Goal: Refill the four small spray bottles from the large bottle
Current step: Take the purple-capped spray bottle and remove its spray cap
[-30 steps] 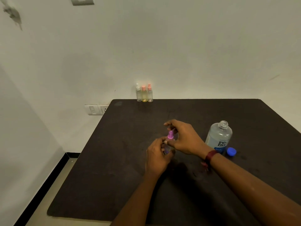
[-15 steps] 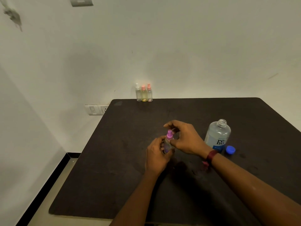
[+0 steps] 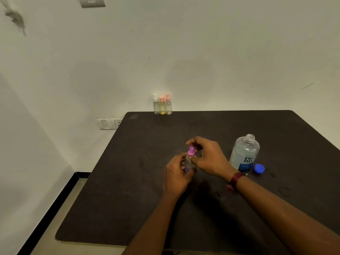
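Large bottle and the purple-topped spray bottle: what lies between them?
In the head view, only the right hand, gripping the purple-topped spray bottle at its top, then a bare strip of table before the large bottle.

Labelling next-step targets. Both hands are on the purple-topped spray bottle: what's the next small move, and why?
Probably twist the purple spray head with the right hand while the left hand steadies the small bottle. The right hand pinches the head; the large bottle stands open, its blue cap beside it. Loosening or tightening: cannot tell.
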